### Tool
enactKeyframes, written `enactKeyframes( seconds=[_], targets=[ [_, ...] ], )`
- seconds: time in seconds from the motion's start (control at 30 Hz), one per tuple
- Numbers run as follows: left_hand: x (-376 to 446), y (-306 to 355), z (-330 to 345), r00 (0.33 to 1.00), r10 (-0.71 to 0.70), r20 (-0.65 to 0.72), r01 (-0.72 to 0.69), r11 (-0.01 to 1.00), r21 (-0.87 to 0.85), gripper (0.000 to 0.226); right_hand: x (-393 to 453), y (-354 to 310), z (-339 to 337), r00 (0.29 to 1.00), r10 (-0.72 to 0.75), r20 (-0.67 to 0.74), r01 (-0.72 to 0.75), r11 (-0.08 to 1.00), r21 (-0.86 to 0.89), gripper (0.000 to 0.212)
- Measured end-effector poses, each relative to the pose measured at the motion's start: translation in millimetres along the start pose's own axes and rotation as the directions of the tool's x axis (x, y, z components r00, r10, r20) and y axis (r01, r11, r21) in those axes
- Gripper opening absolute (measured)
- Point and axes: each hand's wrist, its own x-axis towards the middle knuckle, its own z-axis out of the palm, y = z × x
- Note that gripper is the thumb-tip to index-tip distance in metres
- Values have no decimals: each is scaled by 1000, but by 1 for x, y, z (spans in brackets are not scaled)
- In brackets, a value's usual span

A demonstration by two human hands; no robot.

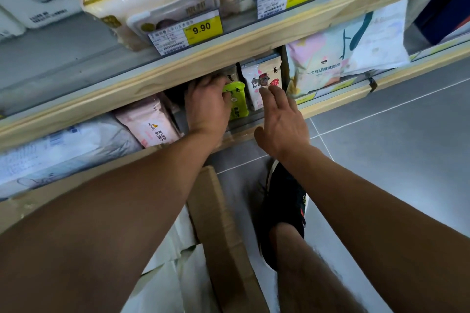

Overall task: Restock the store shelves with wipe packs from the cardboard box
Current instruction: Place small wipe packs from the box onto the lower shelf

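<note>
My left hand reaches into the lower shelf and grips a small green wipe pack standing at the shelf's front edge. My right hand hovers just right of it, fingers spread, holding nothing, its fingertips near a white wipe pack with a cartoon print. The cardboard box stands on the floor below my arms, one flap up, with white packs visible inside.
A pink wipe pack and large white packs lie left on the lower shelf. The wooden upper shelf carries bigger packs and yellow price tags. My black shoe rests on the grey tiled floor beside the box.
</note>
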Motion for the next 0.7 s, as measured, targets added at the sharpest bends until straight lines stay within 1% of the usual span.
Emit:
enactKeyframes(
  seconds=[0.1, 0.17, 0.27, 0.4, 0.53, 0.7],
  targets=[
    [5, -1, -2, 999, -40, -1, 40, 998, 42, 33, -3, -3, -4, 1000, -11, -1, 11, 1000, 2, 84],
    [5, -1, -5, 999, -34, 5, 34, 998, 56, 38, -5, -5, -9, 1000, -17, 3, 17, 1000, 4, 84],
    [-1, -1, -15, 998, -36, 55, 33, 998, 62, 42, -9, -9, -20, 999, -28, 25, 28, 999, -29, 85],
    [-25, 6, -42, 993, 29, 110, -32, 999, 28, 52, -25, -20, -47, 996, -61, 65, 69, 991, -113, 82],
    [-60, 8, -87, 978, 85, 189, -88, 996, 8, 57, -53, -40, -92, 991, -91, 101, 111, 971, -212, 80],
    [-103, 3, -172, 969, 181, 170, -182, 983, -12, 56, -101, -91, -143, 977, -166, 130, 197, 938, -284, 79]
  ],
)
